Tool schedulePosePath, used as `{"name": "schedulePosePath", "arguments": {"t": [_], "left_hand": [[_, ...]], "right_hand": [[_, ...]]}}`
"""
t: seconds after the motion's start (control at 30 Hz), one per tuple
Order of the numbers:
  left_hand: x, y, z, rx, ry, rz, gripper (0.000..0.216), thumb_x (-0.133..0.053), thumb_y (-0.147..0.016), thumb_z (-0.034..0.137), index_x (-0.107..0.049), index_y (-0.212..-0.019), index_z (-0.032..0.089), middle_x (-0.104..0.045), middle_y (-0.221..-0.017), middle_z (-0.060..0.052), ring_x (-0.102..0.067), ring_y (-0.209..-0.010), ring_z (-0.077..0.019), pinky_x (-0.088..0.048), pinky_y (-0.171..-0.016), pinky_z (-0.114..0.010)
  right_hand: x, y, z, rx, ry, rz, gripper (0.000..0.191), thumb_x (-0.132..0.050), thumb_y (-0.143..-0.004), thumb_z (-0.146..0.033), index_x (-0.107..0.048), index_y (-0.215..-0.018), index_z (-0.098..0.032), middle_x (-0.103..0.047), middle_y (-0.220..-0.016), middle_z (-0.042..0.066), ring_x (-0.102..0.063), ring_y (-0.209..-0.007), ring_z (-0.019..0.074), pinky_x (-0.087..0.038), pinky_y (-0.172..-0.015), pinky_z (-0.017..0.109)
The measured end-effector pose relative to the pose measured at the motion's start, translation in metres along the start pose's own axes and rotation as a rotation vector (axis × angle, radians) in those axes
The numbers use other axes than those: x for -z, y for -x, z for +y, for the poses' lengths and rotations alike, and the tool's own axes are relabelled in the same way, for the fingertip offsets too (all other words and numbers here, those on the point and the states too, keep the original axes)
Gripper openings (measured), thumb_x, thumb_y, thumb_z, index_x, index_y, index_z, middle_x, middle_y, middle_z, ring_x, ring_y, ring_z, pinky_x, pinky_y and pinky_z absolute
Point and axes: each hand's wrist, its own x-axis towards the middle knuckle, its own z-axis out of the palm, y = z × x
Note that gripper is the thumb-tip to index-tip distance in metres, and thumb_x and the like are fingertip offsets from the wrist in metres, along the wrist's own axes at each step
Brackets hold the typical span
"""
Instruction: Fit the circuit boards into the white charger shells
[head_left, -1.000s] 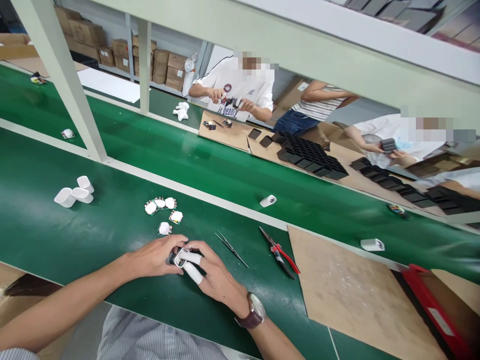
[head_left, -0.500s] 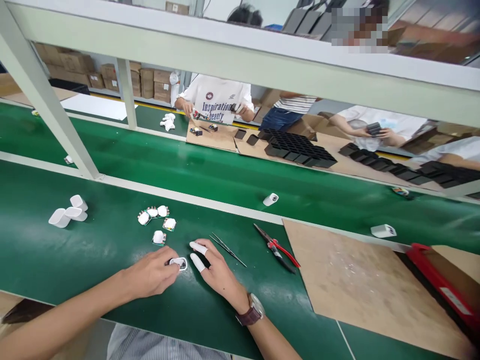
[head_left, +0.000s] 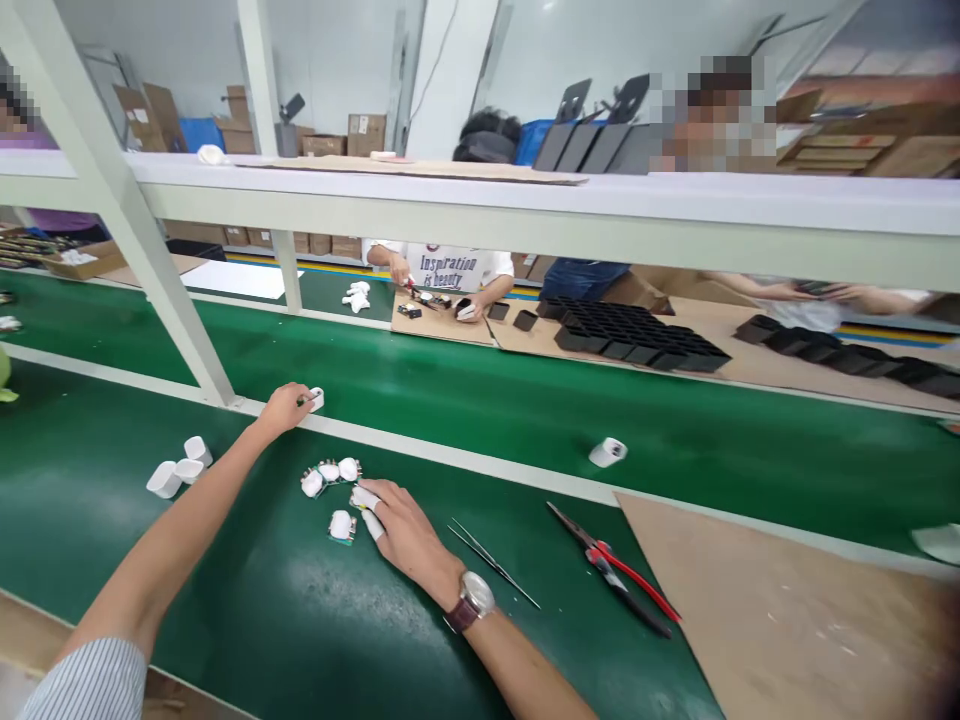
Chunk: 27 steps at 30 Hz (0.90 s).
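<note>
My left hand (head_left: 285,408) reaches far forward to the white rail between the green belts, its fingers pinched on a small white charger housing (head_left: 316,399). My right hand (head_left: 394,525), with white finger cots and a wristwatch, lies on the near green belt. Its fingertips touch a cluster of small white plug parts with circuit boards (head_left: 328,471), and one more such part (head_left: 342,525) lies just left of it. Whether its fingers hold one of these parts I cannot see.
White empty shells (head_left: 177,472) lie at the left. Tweezers (head_left: 491,563) and red-handled cutters (head_left: 611,570) rest right of my hand, beside a brown board (head_left: 787,610). A white housing (head_left: 607,452) sits on the far belt. Other people work behind black trays (head_left: 637,335) under a frame post (head_left: 142,260).
My left hand lifted the white housing from in front of me and carried it forward to the rail. My right hand slid left to the plug parts. The camera tilted up.
</note>
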Motion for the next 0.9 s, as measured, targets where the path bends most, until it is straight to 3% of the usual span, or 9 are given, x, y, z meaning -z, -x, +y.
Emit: {"name": "schedulePosePath", "arguments": {"t": [0.07,0.13,0.23,0.33,0.43,0.57,0.63,0.73,0.9], "left_hand": [[0.024,0.019,-0.008,0.016,-0.02,0.03,0.025,-0.067,-0.089,0.039,-0.075,-0.104,0.021,-0.076,-0.109,-0.009,-0.073,-0.094,-0.0243,-0.061,-0.08,-0.033],[0.057,0.046,-0.016,0.053,-0.051,0.09,0.036,-0.063,-0.094,0.045,-0.072,-0.119,0.022,-0.074,-0.121,-0.009,-0.072,-0.104,-0.0255,-0.06,-0.089,-0.036],[0.107,0.099,-0.03,0.1,-0.155,0.183,0.038,-0.062,-0.095,0.056,-0.074,-0.107,0.022,-0.074,-0.117,-0.011,-0.067,-0.114,-0.0314,-0.054,-0.102,-0.046],[0.131,0.152,-0.049,0.042,-0.358,0.149,0.047,-0.061,-0.092,0.066,-0.076,-0.087,0.022,-0.072,-0.114,-0.014,-0.064,-0.114,-0.0364,-0.051,-0.103,-0.054],[0.129,0.189,-0.068,-0.012,-0.465,0.083,0.05,-0.054,-0.096,0.066,-0.078,-0.093,0.022,-0.068,-0.122,-0.016,-0.06,-0.119,-0.0405,-0.05,-0.101,-0.058],[0.117,0.196,-0.062,-0.077,-0.463,0.084,0.047,-0.046,-0.103,0.055,-0.078,-0.091,0.022,-0.066,-0.124,-0.018,-0.058,-0.123,-0.0422,-0.051,-0.098,-0.061],[0.112,0.188,-0.041,-0.109,-0.374,0.121,0.041,-0.05,-0.102,0.052,-0.076,-0.089,0.023,-0.066,-0.124,-0.015,-0.061,-0.121,-0.0395,-0.052,-0.099,-0.059],[0.099,0.177,0.008,-0.18,-0.116,0.098,0.023,-0.058,-0.102,0.044,-0.072,-0.096,0.026,-0.066,-0.127,-0.009,-0.067,-0.113,-0.0297,-0.057,-0.098,-0.048],[0.048,0.183,0.1,-0.351,0.288,-0.304,0.006,-0.061,-0.101,0.026,-0.065,-0.105,0.025,-0.062,-0.136,-0.008,-0.068,-0.119,-0.0214,-0.058,-0.101,-0.034]], "right_hand": [[0.0,0.011,0.006,-0.005,-0.038,0.006,0.046,-0.045,-0.1,-0.006,-0.056,-0.142,-0.021,-0.059,-0.147,0.014,-0.06,-0.135,0.0279,-0.054,-0.114,0.052],[0.003,0.026,0.012,-0.052,-0.071,-0.01,0.055,-0.042,-0.102,-0.008,-0.043,-0.155,-0.023,-0.046,-0.161,0.014,-0.06,-0.137,0.0254,-0.054,-0.115,0.048],[0.007,0.045,0.017,-0.087,-0.027,0.009,0.065,-0.04,-0.104,-0.011,-0.022,-0.166,-0.024,-0.029,-0.171,0.015,-0.046,-0.15,0.0277,-0.048,-0.12,0.05],[0.005,0.05,0.011,-0.053,0.112,0.006,0.063,-0.042,-0.107,-0.017,-0.022,-0.166,-0.017,-0.03,-0.17,0.019,-0.033,-0.156,0.0314,-0.044,-0.123,0.053],[-0.003,0.045,0.003,-0.063,0.327,-0.03,0.055,-0.041,-0.107,-0.017,-0.034,-0.161,-0.008,-0.035,-0.167,0.023,-0.035,-0.155,0.0343,-0.045,-0.122,0.054],[-0.005,0.035,-0.006,-0.048,0.499,-0.125,0.04,-0.048,-0.105,-0.018,-0.061,-0.139,-0.002,-0.034,-0.166,0.026,-0.039,-0.152,0.0415,-0.043,-0.121,0.057],[0.001,0.035,-0.006,-0.048,0.443,-0.139,0.038,-0.051,-0.104,-0.019,-0.063,-0.135,-0.001,-0.035,-0.165,0.027,-0.042,-0.15,0.0418,-0.045,-0.119,0.056],[0.011,0.039,-0.002,-0.086,0.233,-0.108,0.047,-0.051,-0.104,-0.021,-0.051,-0.149,-0.007,-0.039,-0.164,0.026,-0.043,-0.15,0.0372,-0.047,-0.117,0.055],[0.019,0.044,0.005,-0.147,-0.024,-0.027,0.071,-0.054,-0.102,-0.021,-0.022,-0.164,-0.018,-0.049,-0.156,0.022,-0.047,-0.147,0.0323,-0.047,-0.116,0.058]]}}
